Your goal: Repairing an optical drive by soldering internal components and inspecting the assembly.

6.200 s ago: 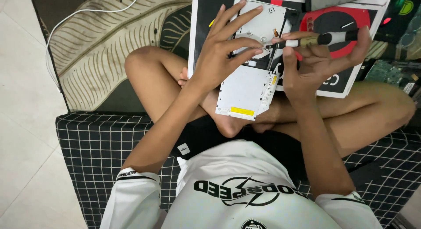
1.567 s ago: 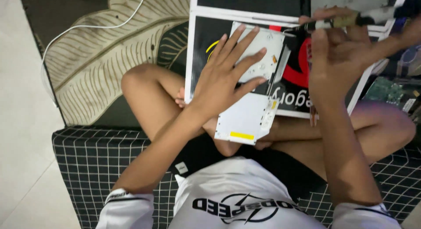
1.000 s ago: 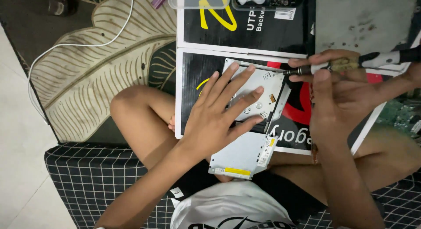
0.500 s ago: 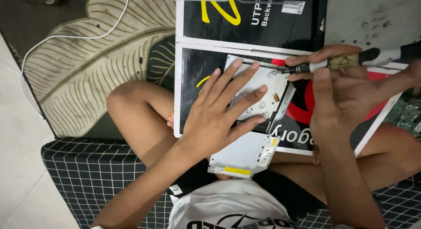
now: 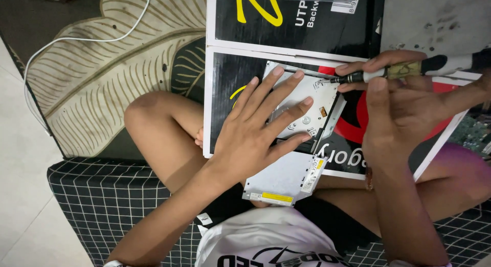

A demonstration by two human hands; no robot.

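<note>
A slim silver optical drive (image 5: 312,101) lies on a black cardboard box (image 5: 220,93) that rests across my crossed legs. My left hand (image 5: 261,131) lies flat on the drive with its fingers spread, pressing it down. My right hand (image 5: 396,111) grips a screwdriver (image 5: 394,72) with a black and clear handle. The tip of the tool touches the upper right corner of the drive. A yellow label strip (image 5: 276,197) shows on the drive's near end, which hangs over the box edge toward my body.
A second black box (image 5: 327,27) with yellow markings lies beyond the first. A leaf-patterned rug (image 5: 112,78) with a white cable (image 5: 76,39) on it spreads to the left. I sit on a black checked cushion (image 5: 102,205). A green circuit board (image 5: 473,136) shows at the right edge.
My right hand brought the screwdriver down from above the box to the drive's upper right corner. The view shifted forward, showing more of the far box. My left hand stayed on the drive.
</note>
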